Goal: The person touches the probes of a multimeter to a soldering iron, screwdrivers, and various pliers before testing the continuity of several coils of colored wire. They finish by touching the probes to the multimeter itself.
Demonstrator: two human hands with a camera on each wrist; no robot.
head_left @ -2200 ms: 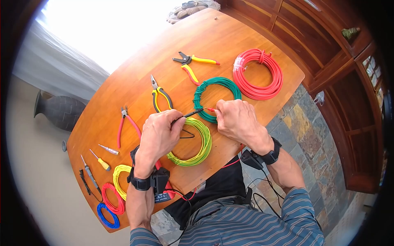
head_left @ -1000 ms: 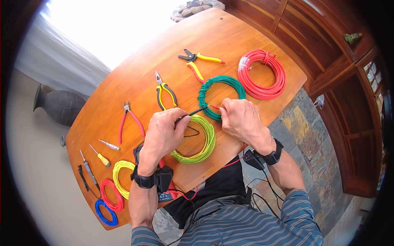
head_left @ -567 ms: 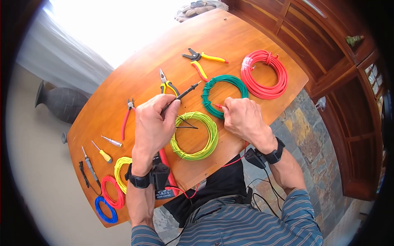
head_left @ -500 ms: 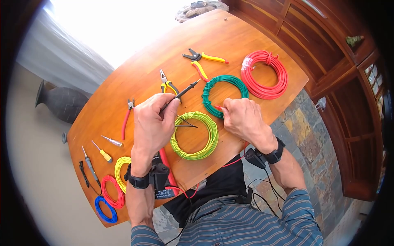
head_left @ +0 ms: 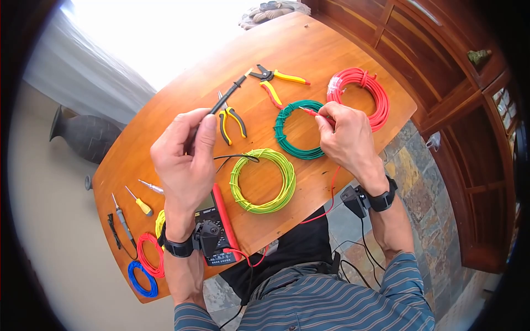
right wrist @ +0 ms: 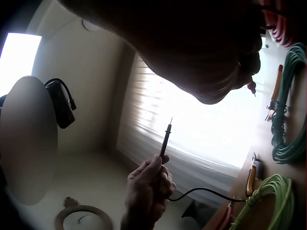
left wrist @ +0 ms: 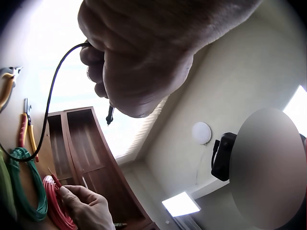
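My left hand (head_left: 185,146) pinches a black multimeter probe (head_left: 231,94) between thumb and fingers, its metal tip pointing up and away, over the long-nose pliers (head_left: 234,120) in the head view. My right hand (head_left: 350,132) holds a red multimeter probe (head_left: 310,112), which overlaps the green wire coil (head_left: 280,129). The two probe tips are well apart. In the right wrist view the black probe (right wrist: 166,139) stands nearly upright in the left hand. A red-edged multimeter (head_left: 225,226) lies by my left forearm, partly hidden by the wrist camera. The black lead (left wrist: 50,98) loops down from my left hand.
A yellow-green wire coil (head_left: 236,185) lies between the hands, with a thick red coil (head_left: 381,102) at the right. Wire strippers (head_left: 266,74) lie further back. At the left are a yellow-handled screwdriver (head_left: 142,207), a soldering iron (head_left: 122,218) and a blue coil (head_left: 132,280).
The probe tips, close together over the green coil earlier, have separated. My left hand has risen leftward with the black probe; my right hand has moved up and right. More of the multimeter shows.
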